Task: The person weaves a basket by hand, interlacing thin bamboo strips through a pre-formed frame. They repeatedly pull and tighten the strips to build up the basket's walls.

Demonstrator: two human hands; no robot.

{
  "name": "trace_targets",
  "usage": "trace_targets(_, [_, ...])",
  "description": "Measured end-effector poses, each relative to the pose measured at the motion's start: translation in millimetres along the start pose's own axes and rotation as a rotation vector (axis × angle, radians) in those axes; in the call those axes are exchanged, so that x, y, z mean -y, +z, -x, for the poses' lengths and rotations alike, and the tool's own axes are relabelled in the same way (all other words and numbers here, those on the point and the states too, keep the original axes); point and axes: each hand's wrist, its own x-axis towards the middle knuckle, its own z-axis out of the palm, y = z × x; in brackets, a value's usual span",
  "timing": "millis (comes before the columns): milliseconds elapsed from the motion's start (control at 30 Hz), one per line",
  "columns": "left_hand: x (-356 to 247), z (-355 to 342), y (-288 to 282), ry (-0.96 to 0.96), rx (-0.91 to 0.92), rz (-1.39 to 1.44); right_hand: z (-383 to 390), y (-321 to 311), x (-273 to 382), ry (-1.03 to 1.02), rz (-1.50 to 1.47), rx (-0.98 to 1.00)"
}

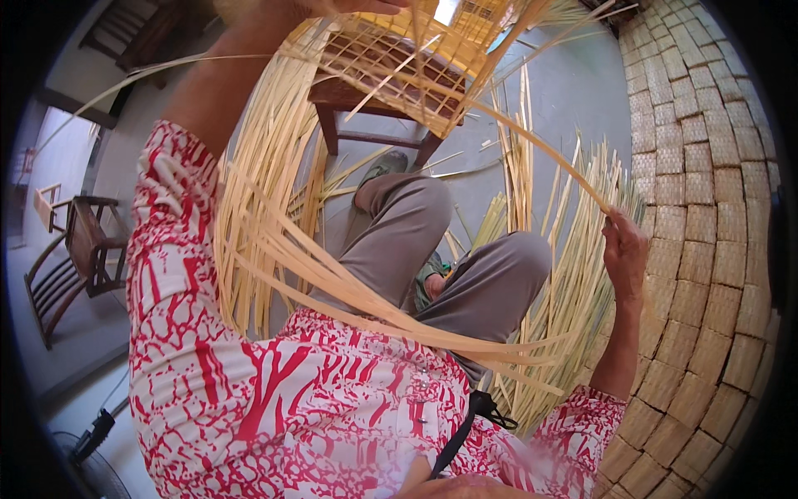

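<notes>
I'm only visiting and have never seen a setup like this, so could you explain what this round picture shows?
There is no machine at work here, just a person's two bare hands. The picture comes from a wide camera worn on the person's head, looking down, which is why straight edges bend and the rim is dark.

The right hand grips a long pale strip. The left hand is partly cut off at the top edge, near an open-weave lattice; whether it holds anything is hard to tell. The lattice lies over a brown wooden stool. More loose strips sweep across the lap, and bundles of strips lie on the grey floor.
</notes>
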Motion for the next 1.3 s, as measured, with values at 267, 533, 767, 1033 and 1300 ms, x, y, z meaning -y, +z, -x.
trace_targets(267, [38.5,-34.8,37.4,-0.442,0.125,-1.138,-2.1,-1.1,14.7,-0.021,0.029,-0.022])
trace_targets(533, [71.7,-7.5,51.6,-0.640,0.109,-0.880,-0.3,-0.9,10.2,-0.017,-0.001,0.015])
trace_targets(767, [78.7,-6.6,47.2,-0.611,0.116,-0.767,-1.4,2.8,5.7,-0.008,-0.046,0.032])
trace_targets(1033, [80.9,-9.7,45.7,-0.575,0.117,-0.735,-1.2,1.9,10.7,-0.055,0.053,0.031])
trace_targets(1300, [74.0,-10.7,39.3,-0.542,0.099,-0.717,1.2,0.0,9.7,-0.029,0.071,0.023])
